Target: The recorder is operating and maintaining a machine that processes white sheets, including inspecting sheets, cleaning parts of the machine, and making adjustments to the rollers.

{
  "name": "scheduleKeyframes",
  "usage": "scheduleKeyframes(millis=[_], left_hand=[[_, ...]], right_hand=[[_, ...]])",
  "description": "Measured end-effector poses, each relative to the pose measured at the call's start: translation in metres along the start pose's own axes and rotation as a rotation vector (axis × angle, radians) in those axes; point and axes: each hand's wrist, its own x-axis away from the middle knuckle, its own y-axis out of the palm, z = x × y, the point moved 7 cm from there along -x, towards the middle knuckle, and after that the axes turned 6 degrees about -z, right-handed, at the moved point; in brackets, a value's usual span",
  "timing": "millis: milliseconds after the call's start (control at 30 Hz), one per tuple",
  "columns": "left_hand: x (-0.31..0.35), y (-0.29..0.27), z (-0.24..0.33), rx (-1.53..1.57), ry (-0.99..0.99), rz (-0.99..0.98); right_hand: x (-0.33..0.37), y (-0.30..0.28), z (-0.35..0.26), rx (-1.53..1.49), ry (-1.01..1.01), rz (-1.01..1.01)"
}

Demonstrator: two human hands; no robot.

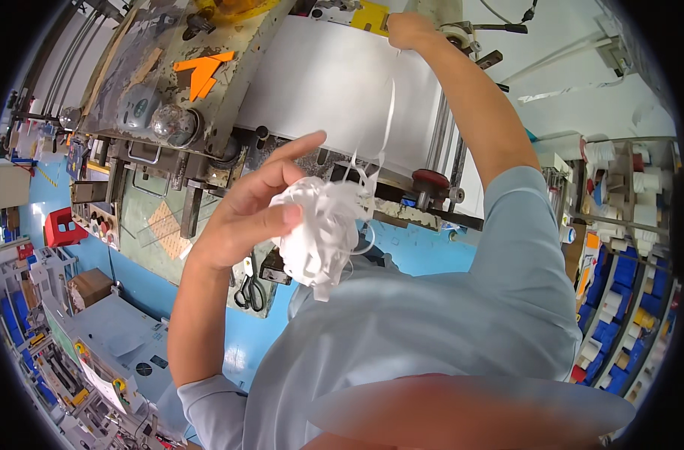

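Note:
A crumpled bundle of thin white strips (pixel 323 240) is gripped in my left hand (pixel 248 210), between thumb and fingers, with the index finger stretched out. From the bundle a narrow white strip (pixel 390 120) rises over the white sheet (pixel 327 82) on the machine bed. My right hand (pixel 411 31) reaches to the far end of that sheet, beside a yellow plate (pixel 370 16). Its fingers are curled together; whatever they hold is hidden.
An orange angular piece (pixel 204 73) and a clear round knob (pixel 174 124) are on the worn machine at left. Black-handled scissors (pixel 249 291) lie on a ledge below. A red handwheel (pixel 429 181) is at the machine's front edge. Shelves with blue bins (pixel 608 330) line the right.

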Motion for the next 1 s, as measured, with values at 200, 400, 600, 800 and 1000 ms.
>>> scheduleKeyframes(millis=[200, 400, 600, 800, 1000], left_hand=[[-0.032, 0.009, 0.013, -0.068, 0.119, -0.084], [-0.047, 0.015, 0.01, 0.408, 0.205, -0.222], [0.035, -0.077, -0.038, 0.657, 0.246, 0.193], [0.098, -0.079, 0.001, 0.744, 0.555, 0.236], [0.141, -0.074, 0.021, 0.841, 0.781, 0.334]], right_hand=[[-0.002, 0.002, -0.005, 0.088, 0.02, 0.022], [0.017, 0.003, -0.041, 0.159, -0.086, 0.049], [0.033, 0.039, -0.082, -0.085, -0.49, -0.333], [0.069, 0.03, -0.094, -1.395, -0.304, -0.503], [0.074, 0.051, -0.045, -0.942, -0.265, -0.387]])
